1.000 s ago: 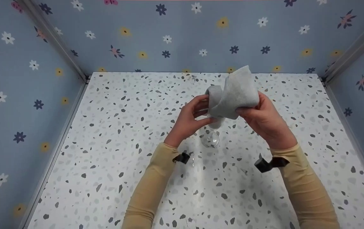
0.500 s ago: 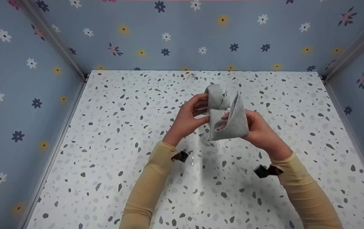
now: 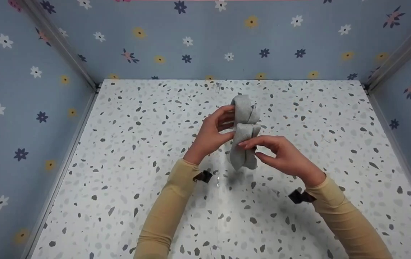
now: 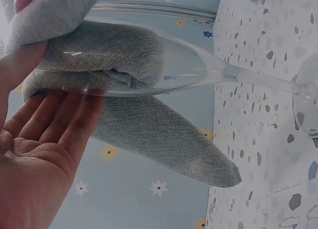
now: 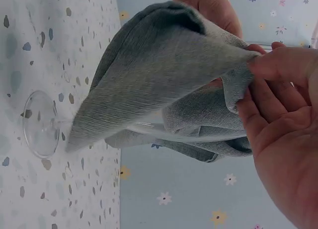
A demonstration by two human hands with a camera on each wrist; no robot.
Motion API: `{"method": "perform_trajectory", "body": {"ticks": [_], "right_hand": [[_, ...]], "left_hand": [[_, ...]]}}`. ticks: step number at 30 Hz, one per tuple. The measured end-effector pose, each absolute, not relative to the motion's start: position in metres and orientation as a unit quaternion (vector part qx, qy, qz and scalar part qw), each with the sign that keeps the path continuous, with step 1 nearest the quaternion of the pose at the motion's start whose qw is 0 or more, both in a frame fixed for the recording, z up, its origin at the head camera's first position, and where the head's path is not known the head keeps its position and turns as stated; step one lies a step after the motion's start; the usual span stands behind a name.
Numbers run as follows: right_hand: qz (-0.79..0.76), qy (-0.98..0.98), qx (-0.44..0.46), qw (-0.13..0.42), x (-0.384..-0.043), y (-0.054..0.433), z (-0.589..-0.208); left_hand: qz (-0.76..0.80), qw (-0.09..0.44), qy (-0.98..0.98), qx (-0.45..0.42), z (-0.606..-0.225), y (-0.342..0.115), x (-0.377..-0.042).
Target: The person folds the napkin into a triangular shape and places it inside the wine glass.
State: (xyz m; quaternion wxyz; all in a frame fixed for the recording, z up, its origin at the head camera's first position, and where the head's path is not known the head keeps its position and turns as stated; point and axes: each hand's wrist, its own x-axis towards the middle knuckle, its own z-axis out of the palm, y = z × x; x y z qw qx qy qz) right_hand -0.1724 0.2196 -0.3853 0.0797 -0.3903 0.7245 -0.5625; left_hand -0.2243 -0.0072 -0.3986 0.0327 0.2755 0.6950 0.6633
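Observation:
A grey cloth napkin (image 3: 242, 109) is stuffed into the bowl of a clear champagne flute (image 4: 191, 72), which stands upright on its round foot (image 5: 40, 124). Folds spill over the rim, and a pointed flap (image 4: 169, 139) hangs outside the bowl. My left hand (image 3: 212, 131) holds the flute's bowl from the left, fingers curled along the glass in the left wrist view. From the right, my right hand (image 3: 286, 156) pinches an edge of the napkin between thumb and fingers, clearest in the right wrist view. In the head view the napkin hides most of the flute.
The white table (image 3: 137, 187) has a grey speckled pattern. Blue flowered panels (image 3: 205, 39) rise behind it and on both sides, with metal rails (image 3: 61, 46) at the corners. Small dark cameras (image 3: 300, 196) sit on the wrists.
My right hand has come down and toward me with the napkin's loose part, which now hangs in front of the flute and covers its foot. My left hand stays nearly still.

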Motion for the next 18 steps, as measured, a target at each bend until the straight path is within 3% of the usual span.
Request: {"method": "perform_trajectory", "body": {"ticks": [4,9,12,18], "right_hand": [[-0.603,0.725,-0.329,0.045,-0.174,0.225,-0.400],[-0.692,0.703,-0.167,0.000,-0.174,0.225,-0.415],[-0.728,0.678,-0.104,0.008,-0.173,0.223,-0.417],[-0.745,0.663,-0.059,0.044,-0.167,0.210,-0.417]], "left_hand": [[0.663,0.032,0.692,0.283,-0.399,-0.008,-0.224],[0.659,0.037,0.694,0.288,-0.392,-0.010,-0.221],[0.645,0.053,0.703,0.295,-0.383,-0.011,-0.219],[0.654,0.089,0.693,0.292,-0.369,-0.018,-0.219]]}}
